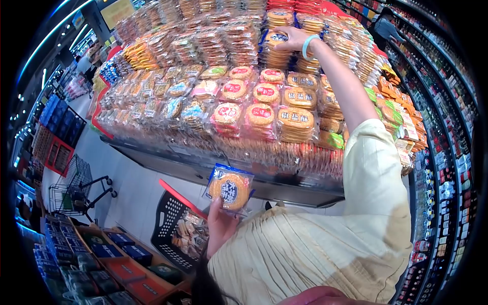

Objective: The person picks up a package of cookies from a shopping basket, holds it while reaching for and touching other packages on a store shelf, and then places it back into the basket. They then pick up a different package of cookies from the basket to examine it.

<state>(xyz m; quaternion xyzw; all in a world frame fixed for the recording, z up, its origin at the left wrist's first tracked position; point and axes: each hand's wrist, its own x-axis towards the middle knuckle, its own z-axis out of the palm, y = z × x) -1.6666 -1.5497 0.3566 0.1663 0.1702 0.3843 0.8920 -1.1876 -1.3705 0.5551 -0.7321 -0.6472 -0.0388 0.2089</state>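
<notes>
My left hand point(219, 226) holds a clear packet of round biscuits with a blue label point(230, 189), low in front of my chest. My right hand point(293, 37), with a pale green bangle on the wrist, reaches up and grips a blue-labelled biscuit packet point(276, 44) on a tall stack near the top of the display point(203, 91). The display is a sloped heap of many bagged biscuits with red, brown, blue and green labels. My cream pleated sleeve point(371, 178) covers the right arm below the elbow.
A black shopping basket with a red handle point(175, 223) hangs by my left side and holds several packets. A wire trolley point(76, 190) stands at left. Shelves of bottles point(442, 168) line the right aisle. Boxed goods point(101, 259) sit at lower left. Another person point(385, 28) stands far back.
</notes>
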